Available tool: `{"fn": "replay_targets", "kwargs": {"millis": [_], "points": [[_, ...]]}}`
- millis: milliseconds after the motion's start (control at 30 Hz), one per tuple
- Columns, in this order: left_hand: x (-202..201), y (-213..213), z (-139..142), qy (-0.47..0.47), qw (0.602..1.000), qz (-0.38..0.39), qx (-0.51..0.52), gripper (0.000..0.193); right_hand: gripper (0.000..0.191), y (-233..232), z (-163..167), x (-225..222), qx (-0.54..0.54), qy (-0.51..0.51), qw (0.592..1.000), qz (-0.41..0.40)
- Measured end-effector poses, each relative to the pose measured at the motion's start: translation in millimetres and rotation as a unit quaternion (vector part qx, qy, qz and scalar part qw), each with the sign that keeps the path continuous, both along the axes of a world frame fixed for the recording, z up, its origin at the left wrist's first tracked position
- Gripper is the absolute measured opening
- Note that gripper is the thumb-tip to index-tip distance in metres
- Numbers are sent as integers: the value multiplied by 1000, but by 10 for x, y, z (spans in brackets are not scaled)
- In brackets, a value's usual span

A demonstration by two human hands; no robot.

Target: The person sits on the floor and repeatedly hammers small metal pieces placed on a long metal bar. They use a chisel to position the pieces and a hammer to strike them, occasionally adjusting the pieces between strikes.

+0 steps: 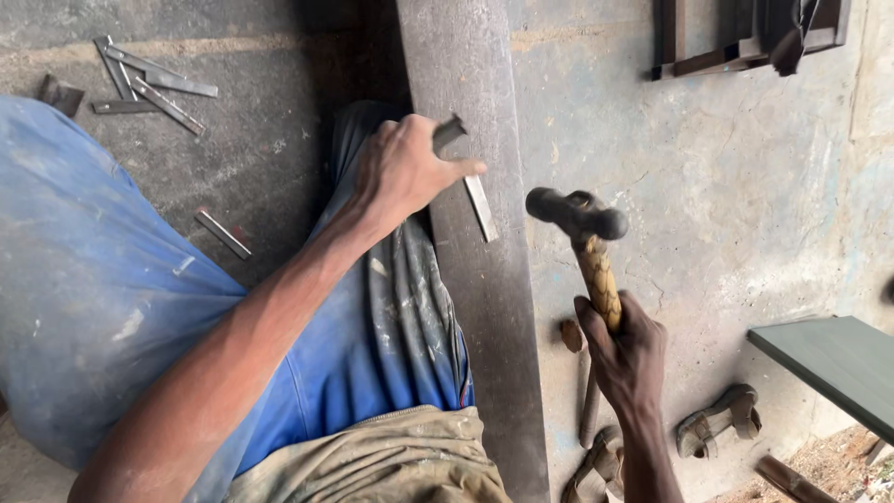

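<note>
the left hand [402, 172] grips a small metal piece [449, 131] on the long beam [480, 279]. the right hand [622, 349] grips the hammer [577, 216] just to its right.

The hammer [579, 216] has a dull dark metal head (handle grained wood); the beam [484, 279] is matt grey metal.

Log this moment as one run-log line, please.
left hand: grips small metal strip on long steel beam | right hand: holds hammer raised beside beam | floor: loose metal strips
</note>
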State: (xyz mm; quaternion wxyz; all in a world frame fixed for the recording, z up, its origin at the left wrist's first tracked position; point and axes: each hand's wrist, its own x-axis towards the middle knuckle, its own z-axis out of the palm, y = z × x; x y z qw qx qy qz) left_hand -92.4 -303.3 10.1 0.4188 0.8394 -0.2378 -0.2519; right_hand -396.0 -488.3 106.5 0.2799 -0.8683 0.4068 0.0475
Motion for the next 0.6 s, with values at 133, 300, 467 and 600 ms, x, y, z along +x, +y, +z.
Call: {"fn": "replay_targets", "kwargs": {"millis": [133, 300, 467, 600], "points": [[1, -212, -194, -57, 997, -13, 48, 53, 27, 84, 208, -13, -9, -115, 993, 16], [-103, -254, -341, -129, 990, -22, 55, 58, 10, 193, 40, 215, 218, -238, 941, -97], [-80, -278, -349, -198, 978, -21, 57, 58, 19, 218, -107, 374, 84, -69, 993, 53], [-74, -268, -295, -79, 990, -58, 98, 56, 19, 304, -42, 353, 285, -290, 910, -76]]}}
